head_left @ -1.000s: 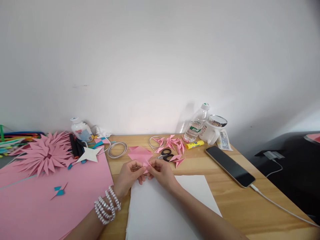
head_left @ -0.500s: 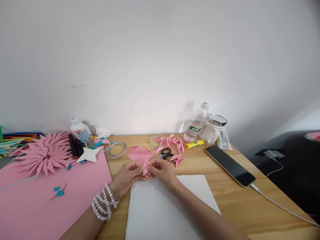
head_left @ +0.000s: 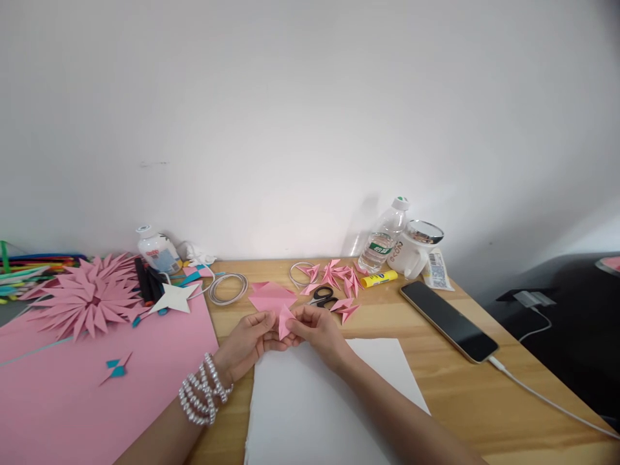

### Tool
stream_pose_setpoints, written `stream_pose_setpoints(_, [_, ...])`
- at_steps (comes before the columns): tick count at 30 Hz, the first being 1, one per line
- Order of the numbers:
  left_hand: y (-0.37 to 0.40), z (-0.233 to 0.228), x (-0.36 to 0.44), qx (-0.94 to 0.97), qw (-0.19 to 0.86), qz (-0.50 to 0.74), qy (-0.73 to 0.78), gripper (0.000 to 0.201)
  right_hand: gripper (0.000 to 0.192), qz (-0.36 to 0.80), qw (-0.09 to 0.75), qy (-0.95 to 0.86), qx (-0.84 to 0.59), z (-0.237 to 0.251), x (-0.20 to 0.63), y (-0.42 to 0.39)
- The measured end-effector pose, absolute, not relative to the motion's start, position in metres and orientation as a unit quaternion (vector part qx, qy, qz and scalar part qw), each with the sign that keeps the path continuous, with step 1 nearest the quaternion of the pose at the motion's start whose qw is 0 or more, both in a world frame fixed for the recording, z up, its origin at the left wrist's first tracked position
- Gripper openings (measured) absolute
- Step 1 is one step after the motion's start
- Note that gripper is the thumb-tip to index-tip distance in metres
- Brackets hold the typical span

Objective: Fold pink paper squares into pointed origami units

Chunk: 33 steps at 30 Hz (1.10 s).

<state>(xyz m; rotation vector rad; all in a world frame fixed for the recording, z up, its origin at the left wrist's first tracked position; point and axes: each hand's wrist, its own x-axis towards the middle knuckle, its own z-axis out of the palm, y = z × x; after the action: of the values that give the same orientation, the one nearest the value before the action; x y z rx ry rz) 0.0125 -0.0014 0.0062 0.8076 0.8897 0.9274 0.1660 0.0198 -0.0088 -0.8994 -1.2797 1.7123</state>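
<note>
The wooden worktop (head_left: 465, 400) carries a large pink sheet (head_left: 72, 394) at the left and a white sheet (head_left: 310, 407) under the wrists; above the white sheet's far edge the left hand (head_left: 249, 341) and right hand (head_left: 317, 329) both pinch a small folded pink paper piece (head_left: 284, 321), which now stands taller between the fingertips than half a second ago, suggesting a fold being opened or turned; just beyond lie a flat pink paper (head_left: 271, 296), scissors (head_left: 322, 297), folded pink points (head_left: 339, 276); a phone (head_left: 448, 321) lies well right, nothing obstructing.
</note>
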Motion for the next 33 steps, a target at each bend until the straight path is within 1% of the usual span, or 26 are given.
stream_pose_setpoints(7, [-0.0027, 0.0032, 0.0167, 0.405, 0.678, 0.432, 0.436, 0.027, 0.029, 0.683, 0.395, -0.511, -0.342, -0.0150, 0.1640, 0.0196])
stream_pose_setpoints(11, [-0.0044, 0.0042, 0.0187, 0.418, 0.655, 0.429, 0.461, 0.028, 0.031, 0.668, 0.394, -0.517, -0.363, -0.0169, 0.1630, 0.0211])
stream_pose_setpoints(17, [-0.0038, 0.0071, 0.0136, 0.363, 0.739, 0.373, 0.428, 0.025, 0.027, 0.648, 0.403, -0.526, -0.375, -0.0138, 0.1647, 0.0213])
stream_pose_setpoints(19, [-0.0032, 0.0058, 0.0120, 0.360, 0.752, 0.365, 0.415, 0.023, 0.025, 0.646, 0.405, -0.528, -0.373, -0.0137, 0.1648, 0.0213])
stream_pose_setpoints(24, [-0.0033, 0.0021, 0.0145, 0.364, 0.727, 0.383, 0.437, 0.026, 0.022, 0.638, 0.409, -0.528, -0.384, -0.0147, 0.1638, 0.0207])
stream_pose_setpoints(29, [-0.0048, 0.0023, 0.0186, 0.371, 0.698, 0.402, 0.462, 0.027, 0.022, 0.632, 0.417, -0.521, -0.394, -0.0156, 0.1622, 0.0199])
stream_pose_setpoints(33, [-0.0030, 0.0026, 0.0158, 0.351, 0.728, 0.396, 0.436, 0.023, 0.022, 0.635, 0.422, -0.515, -0.392, -0.0133, 0.1629, 0.0198])
